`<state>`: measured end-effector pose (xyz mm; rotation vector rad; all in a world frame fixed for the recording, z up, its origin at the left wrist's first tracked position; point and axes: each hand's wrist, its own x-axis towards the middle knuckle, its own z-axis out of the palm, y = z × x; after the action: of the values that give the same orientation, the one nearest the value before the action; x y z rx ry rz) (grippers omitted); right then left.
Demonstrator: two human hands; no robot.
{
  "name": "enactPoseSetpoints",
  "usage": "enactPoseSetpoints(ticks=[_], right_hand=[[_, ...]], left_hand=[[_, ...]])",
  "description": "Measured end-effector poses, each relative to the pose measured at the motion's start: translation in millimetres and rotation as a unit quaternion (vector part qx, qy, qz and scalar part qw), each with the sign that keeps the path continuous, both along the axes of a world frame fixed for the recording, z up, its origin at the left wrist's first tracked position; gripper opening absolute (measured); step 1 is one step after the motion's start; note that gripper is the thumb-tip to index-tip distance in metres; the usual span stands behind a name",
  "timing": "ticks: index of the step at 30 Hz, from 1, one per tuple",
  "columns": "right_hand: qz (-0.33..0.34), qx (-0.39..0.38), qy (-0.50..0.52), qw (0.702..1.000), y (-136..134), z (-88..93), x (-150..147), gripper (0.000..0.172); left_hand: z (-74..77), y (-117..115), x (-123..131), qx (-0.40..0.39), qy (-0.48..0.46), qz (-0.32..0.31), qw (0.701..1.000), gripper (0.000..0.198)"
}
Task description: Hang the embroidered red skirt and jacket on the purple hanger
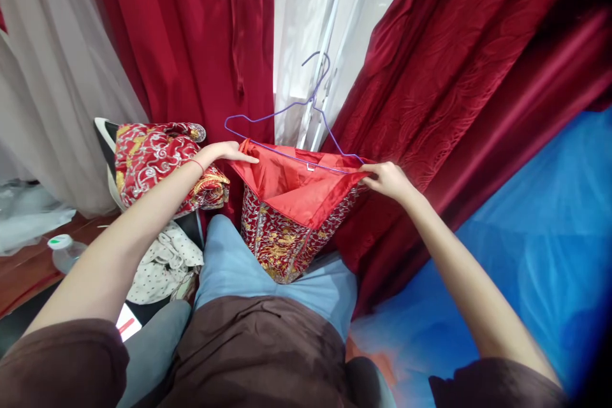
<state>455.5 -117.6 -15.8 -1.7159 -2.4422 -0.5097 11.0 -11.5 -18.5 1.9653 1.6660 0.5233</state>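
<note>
A red garment with gold and silver embroidery and a smooth red lining hangs in front of my knees. Its kind, skirt or bodice, I cannot tell. My left hand grips the upper left edge, thumb laid along the lining. At the upper right edge, my right hand pinches the cloth close to the hanger's corner. The purple wire hanger has its lower bar along the garment's top opening, and its hook points up, free of any rail. How the garment is fixed to it is not visible.
Left of me lies a folded red embroidered garment on a chair, with a white dotted cloth below it. A capped plastic bottle stands farther left. Dark red curtains hang ahead; blue tulle spreads at right.
</note>
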Motion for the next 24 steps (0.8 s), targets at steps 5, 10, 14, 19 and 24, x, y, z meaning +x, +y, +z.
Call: enactPoseSetpoints(ticks=[5, 10, 14, 19, 24], right_hand=[[-0.014, -0.112, -0.020, 0.993, -10, 1.8, -3, 0.029], [-0.013, -0.189, -0.053, 0.981, -22, -8.2, -20, 0.027], [-0.044, -0.156, -0.131, 0.978, -36, -18.3, -49, 0.030], [-0.032, -0.104, -0.168, 0.980, -48, -21.1, -76, 0.035], [-0.049, -0.100, -0.165, 0.980, -43, -21.3, -76, 0.031]], left_hand=[[1.5, -20, 8, -0.234, 0.003, -0.041, 0.971, 0.038], [-14.6, -18, 15, -0.364, -0.063, -0.098, 0.924, 0.038], [-24.0, -7, 21, -0.322, -0.095, -0.067, 0.940, 0.047], [-22.1, -4, 18, -0.135, -0.079, -0.052, 0.986, 0.034], [-19.3, -15, 14, -0.035, -0.002, -0.144, 0.989, 0.038]])
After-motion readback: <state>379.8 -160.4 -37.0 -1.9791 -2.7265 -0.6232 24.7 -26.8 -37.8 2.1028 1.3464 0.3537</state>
